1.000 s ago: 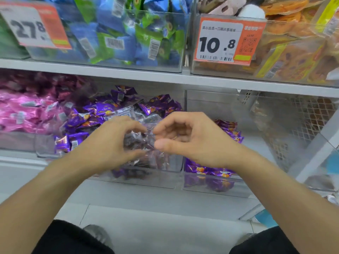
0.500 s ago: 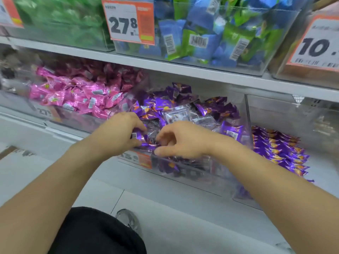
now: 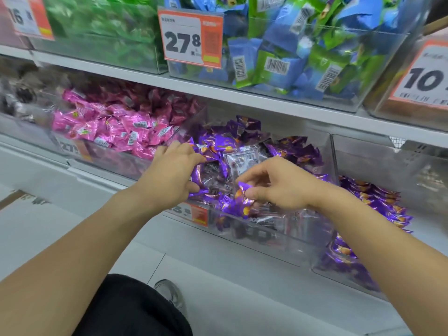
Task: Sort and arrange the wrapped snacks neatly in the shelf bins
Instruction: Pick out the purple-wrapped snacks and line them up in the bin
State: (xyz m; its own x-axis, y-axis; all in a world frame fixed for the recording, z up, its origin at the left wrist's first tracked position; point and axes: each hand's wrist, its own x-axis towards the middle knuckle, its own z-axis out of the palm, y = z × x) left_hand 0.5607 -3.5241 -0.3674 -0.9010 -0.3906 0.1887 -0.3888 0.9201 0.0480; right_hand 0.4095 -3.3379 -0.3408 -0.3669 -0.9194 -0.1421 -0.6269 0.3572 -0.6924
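Both hands work in the middle bin (image 3: 278,246) on the lower shelf, where purple snacks (image 3: 298,151) lie heaped with a few clear-wrapped dark ones (image 3: 242,158) mixed in at the near side. The left hand (image 3: 169,175) curls its fingers over the near-left part of the pile, gripping a purple wrapper and probably steadying the heap. The right hand (image 3: 278,187) pinches 1 purple snack (image 3: 242,190) between thumb and fingertips just above the bin's near edge, seemingly to lift it clear of the clear-wrapped ones so the 2 kinds can be separated. The bin to the right (image 3: 388,161) holds purple snacks laid in tidy rows, so it is likely the target. The pink snacks (image 3: 116,127) fill the bin to the left, and blue and green packs (image 3: 291,57) sit on the shelf above behind a 27.8 price tag (image 3: 190,41). The sorting looks only partly done
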